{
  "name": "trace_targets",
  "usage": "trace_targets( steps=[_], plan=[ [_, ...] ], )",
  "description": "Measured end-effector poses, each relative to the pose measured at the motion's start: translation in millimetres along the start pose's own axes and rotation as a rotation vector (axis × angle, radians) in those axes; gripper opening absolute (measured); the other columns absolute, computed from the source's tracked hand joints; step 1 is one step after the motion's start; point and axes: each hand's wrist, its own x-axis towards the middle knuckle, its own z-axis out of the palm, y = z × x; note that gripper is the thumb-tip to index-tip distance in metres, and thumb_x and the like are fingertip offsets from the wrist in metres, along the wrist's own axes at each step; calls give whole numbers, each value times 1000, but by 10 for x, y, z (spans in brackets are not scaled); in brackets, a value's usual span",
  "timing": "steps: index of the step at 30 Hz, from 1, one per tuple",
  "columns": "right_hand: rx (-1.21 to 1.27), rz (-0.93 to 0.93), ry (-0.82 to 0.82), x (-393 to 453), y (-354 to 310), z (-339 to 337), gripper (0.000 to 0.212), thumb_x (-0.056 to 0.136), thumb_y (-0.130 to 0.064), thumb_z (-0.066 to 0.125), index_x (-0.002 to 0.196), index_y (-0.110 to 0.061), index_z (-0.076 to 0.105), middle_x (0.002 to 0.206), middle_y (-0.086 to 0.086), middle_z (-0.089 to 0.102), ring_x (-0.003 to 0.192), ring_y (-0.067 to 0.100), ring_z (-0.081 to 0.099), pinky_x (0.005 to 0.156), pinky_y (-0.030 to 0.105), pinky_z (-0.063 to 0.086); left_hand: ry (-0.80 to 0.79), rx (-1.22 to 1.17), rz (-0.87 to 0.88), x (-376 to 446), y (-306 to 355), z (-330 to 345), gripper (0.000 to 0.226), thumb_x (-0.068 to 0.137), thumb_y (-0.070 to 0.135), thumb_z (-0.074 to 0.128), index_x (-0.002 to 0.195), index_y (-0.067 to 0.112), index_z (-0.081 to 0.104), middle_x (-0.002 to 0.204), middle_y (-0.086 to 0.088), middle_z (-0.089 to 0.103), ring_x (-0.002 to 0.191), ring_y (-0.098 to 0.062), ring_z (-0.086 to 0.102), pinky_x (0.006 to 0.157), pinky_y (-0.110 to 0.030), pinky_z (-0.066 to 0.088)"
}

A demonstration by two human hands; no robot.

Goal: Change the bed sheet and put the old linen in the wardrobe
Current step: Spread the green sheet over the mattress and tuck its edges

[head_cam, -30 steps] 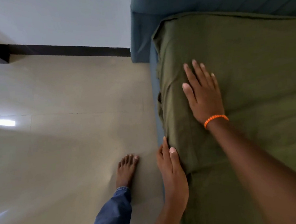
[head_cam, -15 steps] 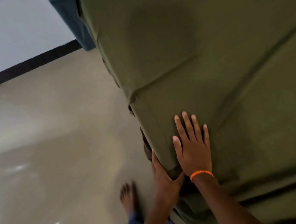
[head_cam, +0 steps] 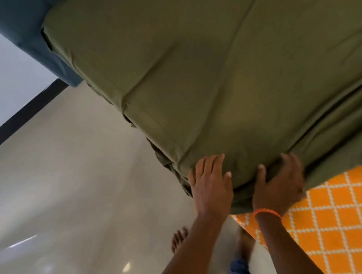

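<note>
Shiny pale floor point(head_cam: 75, 202) on the left, bare foot point(head_cam: 179, 238) near the bed. Left hand point(head_cam: 211, 187) flat on the green sheet point(head_cam: 214, 78) at the bed corner, fingers straight, holding nothing. Right hand point(head_cam: 278, 185) beside it, fingers curled, grabbing bunched sheet edge. Orange checked cloth point(head_cam: 343, 220) bare under the sheet's lifted corner, far right.

Both hands point(head_cam: 211, 184) now at sheet point(head_cam: 214, 78) corner.

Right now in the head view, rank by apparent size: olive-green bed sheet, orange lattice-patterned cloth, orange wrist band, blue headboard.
1. Olive-green bed sheet
2. Orange lattice-patterned cloth, partly cut off by the frame
3. Blue headboard, also cut off
4. Orange wrist band
</note>
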Motion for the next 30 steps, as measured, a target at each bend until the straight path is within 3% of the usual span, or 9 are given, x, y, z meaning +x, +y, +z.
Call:
trace_targets(
  steps=[3, 5, 10, 13, 14, 17, 21, 26, 30],
  plan=[
    [125, 694, 96, 136, 58, -86, 106, 74, -50, 86, 153, -7, 30, 151, 22, 39, 134, 48, 43, 102, 58, 42, -219, 96, 98, 32, 208, 198, 83, 90, 70, 52, 160, 31, 32, 154, 8, 45, 141, -17, 38, 119, -49, 27],
    [352, 861, 42, 196, 47, -27, 112, 72, -49, 90, 151, 1, 30, 146, 26, 45, 131, 47, 49, 103, 53, 45, -298, 227, 191, 2, 296, 339, 88, 80, 69, 60, 156, 31, 35, 146, 5, 48, 131, -20, 46, 110, -47, 30],
    [874, 901, -181, 298, -126, -24, 75, 73, -24, 94, 135, -1, 57, 130, 19, 66, 105, 36, 68, 89, 46, 58, -147, 401, 284, -40, 436, 483, 37, 81, 34, 70, 116, 26, 58, 109, 2, 66, 100, -27, 62, 85, -41, 37],
    [1245, 1023, -339, 441, -32, -165, 60, 72, -9, 83, 126, -3, 57, 114, 18, 68, 95, 40, 70, 71, 48, 59, -123, 80, 94, -67, 507, 501, 22, 71, 25, 66, 93, 25, 69, 89, 0, 73, 89, -32, 66, 76, -38, 40],
    [1399, 1028, -451, 461, 18, -230, 54, 74, -12, 77, 124, -4, 60, 116, 17, 69, 102, 43, 69, 74, 48, 59, -150, -37, 13, -77, 480, 495, 27, 66, 27, 68, 93, 25, 73, 89, 2, 75, 90, -30, 68, 78, -37, 45],
    [1670, 985, -740, 526, 265, -449, 32, 93, -14, 62, 123, -11, 70, 132, 14, 69, 123, 37, 66, 102, 52, 53, -225, -120, -67, -141, 444, 430, 37, 56, 36, 78, 92, 29, 77, 81, 15, 70, 85, -20, 67, 82, -36, 52],
    [1622, 939, -870, 422, 587, -661, 40, 98, -17, 62, 138, -8, 65, 131, 16, 70, 120, 34, 69, 97, 49, 57, -261, -55, -105, -306, 529, 389, 17, 62, 19, 80, 72, 30, 71, 75, 16, 67, 78, -15, 63, 81, -37, 51],
    [1580, 978, -765, 43, 1058, -852, 40, 95, -13, 69, 134, -7, 66, 130, 16, 71, 122, 34, 67, 109, 52, 50, -113, 138, 76, -796, 686, 697, 13, 81, 23, 61, 77, 24, 73, 91, 8, 60, 94, -21, 53, 91, -43, 49],
    [1518, 929, -699, -236, 1393, -1052, 46, 91, -9, 74, 136, -4, 65, 134, 18, 69, 125, 35, 65, 106, 48, 54, 4, 95, 108, -1320, 870, 891, 11, 87, 21, 55, 81, 21, 64, 94, 7, 55, 90, -20, 49, 83, -43, 49]
  ],
)
